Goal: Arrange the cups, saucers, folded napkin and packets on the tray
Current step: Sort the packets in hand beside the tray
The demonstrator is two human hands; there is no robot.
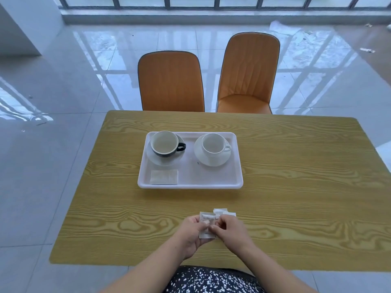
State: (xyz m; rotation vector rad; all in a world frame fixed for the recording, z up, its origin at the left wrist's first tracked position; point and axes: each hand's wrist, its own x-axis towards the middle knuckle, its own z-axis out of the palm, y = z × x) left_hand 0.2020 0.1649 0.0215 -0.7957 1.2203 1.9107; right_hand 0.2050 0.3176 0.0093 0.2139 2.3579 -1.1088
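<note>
A white tray (190,183) lies in the middle of the wooden table. On its left stands a dark cup (166,144) on a saucer (164,160). A white cup (213,145) on a white saucer (211,160) stands on its right. A folded napkin (164,177) lies flat in the tray's near left corner. Near the table's front edge, my left hand (191,234) and my right hand (229,229) together hold white packets (207,217). More packets (222,212) lie on the table just behind my right hand.
The wooden table (296,187) reaches out to the right and left of the tray. Two orange chairs (171,81) (249,70) stand at the far side. Shiny tiled floor surrounds the table.
</note>
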